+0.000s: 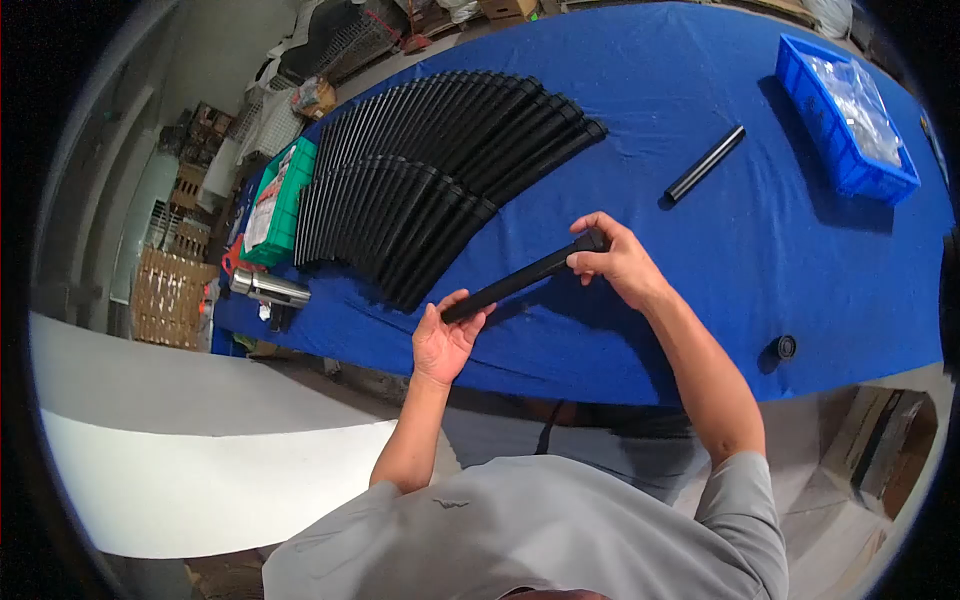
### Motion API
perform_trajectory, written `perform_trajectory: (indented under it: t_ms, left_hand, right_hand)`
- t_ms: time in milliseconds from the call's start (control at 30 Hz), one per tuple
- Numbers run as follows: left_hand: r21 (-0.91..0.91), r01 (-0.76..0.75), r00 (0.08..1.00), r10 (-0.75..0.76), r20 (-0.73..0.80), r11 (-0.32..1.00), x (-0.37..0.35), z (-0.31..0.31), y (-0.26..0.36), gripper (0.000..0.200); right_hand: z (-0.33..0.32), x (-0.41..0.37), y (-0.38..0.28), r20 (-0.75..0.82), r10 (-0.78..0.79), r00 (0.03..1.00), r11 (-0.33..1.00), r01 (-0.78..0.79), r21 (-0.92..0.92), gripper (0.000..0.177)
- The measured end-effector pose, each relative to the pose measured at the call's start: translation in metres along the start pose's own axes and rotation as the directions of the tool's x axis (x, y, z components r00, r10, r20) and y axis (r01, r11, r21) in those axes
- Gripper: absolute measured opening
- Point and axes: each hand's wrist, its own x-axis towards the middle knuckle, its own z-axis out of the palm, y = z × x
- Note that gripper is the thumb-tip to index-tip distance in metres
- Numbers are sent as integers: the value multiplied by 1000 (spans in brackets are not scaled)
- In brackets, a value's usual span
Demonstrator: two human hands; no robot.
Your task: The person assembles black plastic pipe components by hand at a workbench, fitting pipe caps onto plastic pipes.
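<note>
A black tube [525,278] is held slantwise above the blue cloth, its right end higher up in the picture. My left hand [447,338] has its fingers and thumb around the lower left end. At the other end, my right hand [622,262] grips a wider black cap [592,240] on the tube between thumb and fingers. Whether the cap is fully seated cannot be made out. Up and to the right lies a shorter, shiny black tube [706,165]. A round black cap [783,347] rests near the table's front edge.
Many black tubes [430,180] lie fanned side by side on the blue-covered table [640,60]. Left of them are a green crate [290,205] and a metal cylinder [270,288]. A blue crate [845,120] with plastic bags stands at the far right.
</note>
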Motion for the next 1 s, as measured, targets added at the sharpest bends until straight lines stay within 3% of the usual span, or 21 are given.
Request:
perform_trajectory:
  t_ms: [100,133,267,367,500,633,1000]
  left_hand:
    - [378,163,981,-190,36,912,-6,3,16,50]
    - [547,216,975,-208,-77,809,-9,18,12,45]
    - [685,388,913,-358,-194,617,-2,68,-12,46]
    - [856,274,947,-276,-162,438,8,73,-37,45]
    - [885,200,973,-189,-130,420,16,72,-48,43]
    - [978,114,992,-74,-103,174,16,83,-45,44]
    - [967,122,993,-37,-116,222,14,88,-47,43]
  right_hand:
    - [-4,-1,2,60,-9,998,996,4,94,49]
    - [-3,-3,0,92,-9,996,992,-2,126,51]
    - [3,-5,-2,144,-26,989,992,8,129,61]
    - [4,-6,-6,120,4,993,998,-12,66,60]
    - [5,-6,-8,20,-37,999,989,34,143,59]
    - [3,-1,3,-8,-109,994,994,109,22,59]
    - [6,-3,1,-9,-115,993,993,116,34,58]
